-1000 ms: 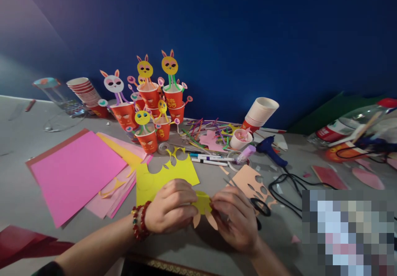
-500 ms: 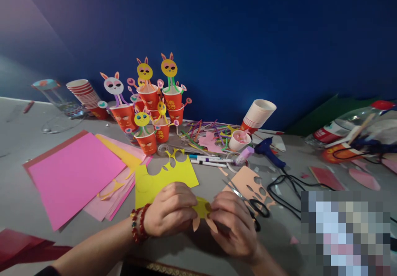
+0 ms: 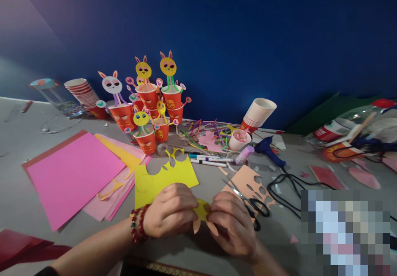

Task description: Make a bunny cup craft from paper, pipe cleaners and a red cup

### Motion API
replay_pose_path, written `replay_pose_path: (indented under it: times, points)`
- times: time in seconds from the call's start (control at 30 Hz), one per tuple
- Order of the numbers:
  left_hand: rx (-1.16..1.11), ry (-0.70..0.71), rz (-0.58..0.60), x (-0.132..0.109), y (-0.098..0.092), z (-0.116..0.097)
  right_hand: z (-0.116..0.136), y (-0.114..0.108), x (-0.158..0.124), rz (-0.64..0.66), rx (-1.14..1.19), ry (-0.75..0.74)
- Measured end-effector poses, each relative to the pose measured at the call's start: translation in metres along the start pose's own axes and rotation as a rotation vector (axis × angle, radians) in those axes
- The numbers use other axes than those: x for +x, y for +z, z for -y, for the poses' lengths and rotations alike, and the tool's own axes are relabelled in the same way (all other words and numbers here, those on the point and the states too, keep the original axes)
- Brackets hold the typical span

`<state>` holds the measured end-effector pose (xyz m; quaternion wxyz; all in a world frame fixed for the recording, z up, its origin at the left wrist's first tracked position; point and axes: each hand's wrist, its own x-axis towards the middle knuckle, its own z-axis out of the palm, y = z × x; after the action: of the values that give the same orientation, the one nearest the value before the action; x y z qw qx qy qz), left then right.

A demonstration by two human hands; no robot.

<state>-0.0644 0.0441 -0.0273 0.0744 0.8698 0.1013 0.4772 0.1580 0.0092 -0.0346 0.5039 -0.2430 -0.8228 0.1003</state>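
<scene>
My left hand, with a bead bracelet at the wrist, and my right hand both pinch a small yellow paper piece with two peach ear-shaped bits hanging below it. They hold it just above the grey table near its front edge. A yellow sheet with round cutouts lies right behind my left hand. Black-handled scissors rest on a peach sheet with holes beside my right hand.
Pink and yellow paper sheets lie at the left. Red cups with paper rabbit heads stand at the back, flanked by cup stacks. Markers, straws, a blue glue gun with black cord and a plastic bottle lie to the right.
Both hands stayed closed on the yellow piece, shifting slightly toward me; the right fingers moved a little along its edge. The view drifted slightly.
</scene>
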Motion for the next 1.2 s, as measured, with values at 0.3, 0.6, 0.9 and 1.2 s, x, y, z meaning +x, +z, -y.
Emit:
replay_pose_path:
  times: [0.3, 0.6, 0.9, 1.2]
  points:
    - [-0.014, -0.012, -0.006, 0.002, 0.0002, -0.0008, 0.0002, -0.001, 0.0019, 0.006, -0.01, -0.002]
    - [-0.021, -0.02, 0.002, 0.0011, 0.0008, -0.0006, -0.0001, -0.001, 0.0029, 0.011, -0.029, 0.002]
    - [-0.04, -0.017, 0.007, 0.0018, 0.0005, -0.0004, 0.0006, -0.0006, 0.0059, -0.005, -0.03, 0.012]
    - [-0.058, -0.024, 0.011, 0.0025, 0.0001, -0.0011, 0.0006, -0.0004, 0.0052, -0.004, -0.037, 0.012]
